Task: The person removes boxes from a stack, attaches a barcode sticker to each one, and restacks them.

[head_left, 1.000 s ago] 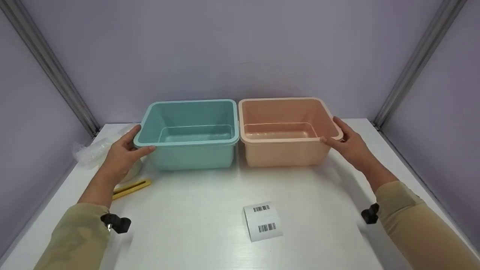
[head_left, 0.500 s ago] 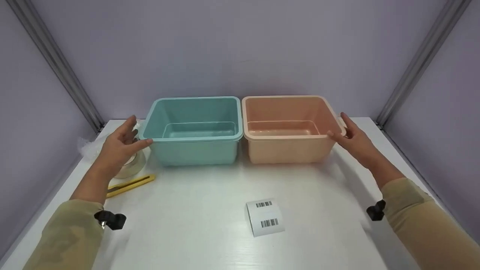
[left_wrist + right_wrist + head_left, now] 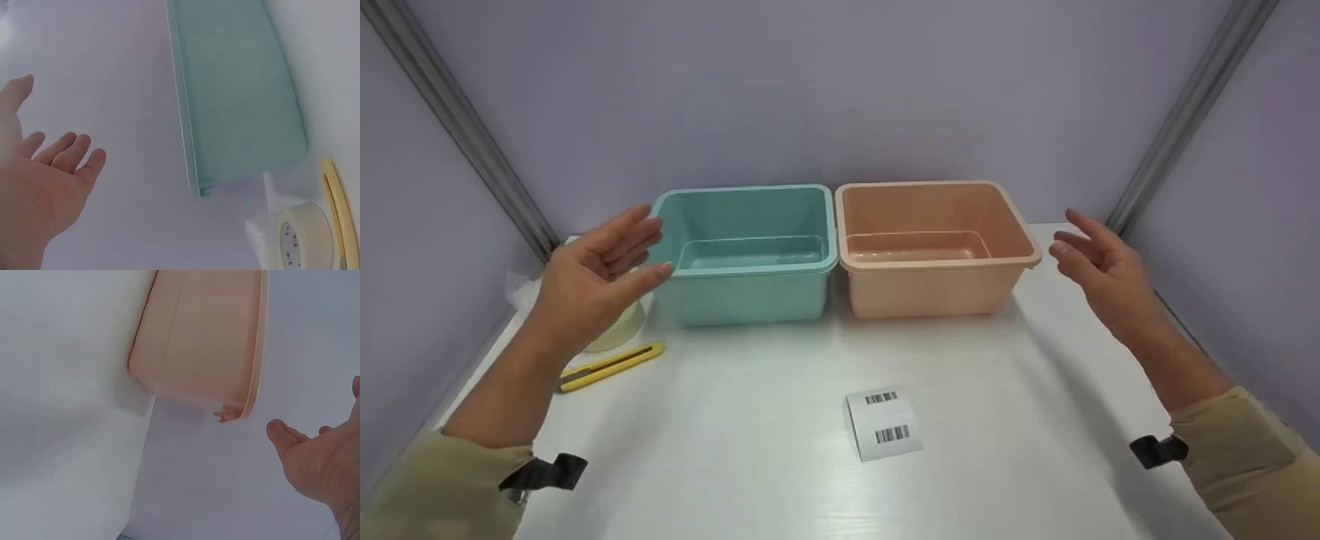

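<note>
Two plastic tubs stand side by side at the back of the white table, a teal tub (image 3: 746, 296) on the left and a peach tub (image 3: 934, 292) on the right. My left hand (image 3: 585, 277) is raised at the teal tub's left side, fingers extended and holding nothing; in the left wrist view a gap separates it from the tub wall. Off the peach tub's right end, my right hand (image 3: 1110, 281) is in the air with loosely bent fingers and nothing in it. The right wrist view shows its thumb apart from the peach rim.
A yellow utility knife (image 3: 611, 367) lies at the left, by a roll of tape (image 3: 305, 236) and some clear bubble wrap (image 3: 519, 289). A curled white label strip (image 3: 883, 424) with two barcodes lies mid-table. Panel walls enclose the back and sides.
Both hands have let go of the tub rims and moved outward, nearer to me. The tubs stay side by side, and the whole scene shifts slightly with the head camera.
</note>
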A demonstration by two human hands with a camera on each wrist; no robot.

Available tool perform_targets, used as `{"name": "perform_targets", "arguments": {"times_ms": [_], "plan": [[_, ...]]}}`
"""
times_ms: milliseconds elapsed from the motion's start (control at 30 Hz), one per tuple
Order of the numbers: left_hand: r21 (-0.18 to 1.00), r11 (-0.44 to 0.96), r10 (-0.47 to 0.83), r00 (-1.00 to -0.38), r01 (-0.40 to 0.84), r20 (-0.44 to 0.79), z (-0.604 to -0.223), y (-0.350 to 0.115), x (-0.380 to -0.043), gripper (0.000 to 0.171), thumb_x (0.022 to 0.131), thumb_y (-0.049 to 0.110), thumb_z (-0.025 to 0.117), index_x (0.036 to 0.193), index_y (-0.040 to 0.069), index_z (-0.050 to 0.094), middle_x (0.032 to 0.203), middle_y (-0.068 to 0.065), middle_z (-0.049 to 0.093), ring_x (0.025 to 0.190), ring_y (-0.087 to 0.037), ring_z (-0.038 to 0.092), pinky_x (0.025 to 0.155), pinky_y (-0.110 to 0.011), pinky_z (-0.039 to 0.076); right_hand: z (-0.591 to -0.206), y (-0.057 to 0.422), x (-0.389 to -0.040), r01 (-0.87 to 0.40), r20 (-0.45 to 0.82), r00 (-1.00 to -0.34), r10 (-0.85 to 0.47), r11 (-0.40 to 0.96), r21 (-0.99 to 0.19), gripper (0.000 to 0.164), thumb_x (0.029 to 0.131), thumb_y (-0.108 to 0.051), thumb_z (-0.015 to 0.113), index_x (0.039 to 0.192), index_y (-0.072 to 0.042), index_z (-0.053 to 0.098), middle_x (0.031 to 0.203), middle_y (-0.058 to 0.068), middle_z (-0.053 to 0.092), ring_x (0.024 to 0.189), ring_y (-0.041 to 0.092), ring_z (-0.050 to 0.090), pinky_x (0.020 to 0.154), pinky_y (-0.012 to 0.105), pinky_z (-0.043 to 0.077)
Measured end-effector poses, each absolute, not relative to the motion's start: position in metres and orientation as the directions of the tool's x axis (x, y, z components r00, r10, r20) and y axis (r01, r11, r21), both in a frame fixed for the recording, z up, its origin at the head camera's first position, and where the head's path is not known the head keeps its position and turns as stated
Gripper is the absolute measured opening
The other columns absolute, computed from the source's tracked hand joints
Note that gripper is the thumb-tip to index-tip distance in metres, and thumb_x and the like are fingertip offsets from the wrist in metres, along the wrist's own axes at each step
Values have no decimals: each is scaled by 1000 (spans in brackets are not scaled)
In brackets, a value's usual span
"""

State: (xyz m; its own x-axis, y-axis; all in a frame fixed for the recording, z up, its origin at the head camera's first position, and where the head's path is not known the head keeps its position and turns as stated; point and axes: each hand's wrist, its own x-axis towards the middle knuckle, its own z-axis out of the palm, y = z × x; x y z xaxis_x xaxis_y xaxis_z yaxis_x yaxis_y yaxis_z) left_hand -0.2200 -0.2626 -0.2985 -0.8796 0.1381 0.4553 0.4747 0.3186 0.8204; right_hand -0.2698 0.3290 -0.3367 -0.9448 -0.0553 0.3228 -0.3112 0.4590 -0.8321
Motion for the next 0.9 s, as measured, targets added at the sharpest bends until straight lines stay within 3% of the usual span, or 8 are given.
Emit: {"name": "perform_targets", "arguments": {"times_ms": [133,333,500,700,900], "plan": [[809,323,222,-870,492,441,-309,-230,-216,66,96,5,79,156,11,53,146,-7,64,134,-17,61,108,-27,49,-341,309,-255,-337,306,-941,-143,460,-822,64,109,-33,63,165,-14,39,152,21,56,122,4,64,95,14,51],[846,324,342,-886,424,313,-347,-180,-212,66,95,17,83,154,9,56,139,-8,69,128,-21,66,108,-35,51,-357,276,-236,-320,200,-939,-279,499,-805,59,107,-30,67,160,-14,48,143,18,64,125,22,67,94,20,54],[929,265,382,-913,259,146,-385,-143,-205,62,97,23,81,151,4,58,134,-14,71,124,-27,69,102,-37,56,-380,251,-223,-245,68,-929,-364,465,-851,59,104,-28,71,157,-9,52,137,19,68,118,34,70,94,32,58],[970,235,367,-930,56,-35,-427,-114,-196,62,95,25,83,149,4,60,132,-18,70,116,-26,72,91,-32,60,-406,227,-211,-117,-100,-905,-415,466,-877,62,101,-29,76,154,-6,54,128,18,71,107,27,73,91,37,61],[967,244,322,-934,-74,-153,-443,-96,-190,66,92,25,84,149,3,60,121,-14,71,96,-22,73,69,-31,59,-420,215,-206,-56,-167,-884,-437,453,-890,63,99,-21,77,153,-1,52,114,11,74,97,29,73,84,38,61]]}}
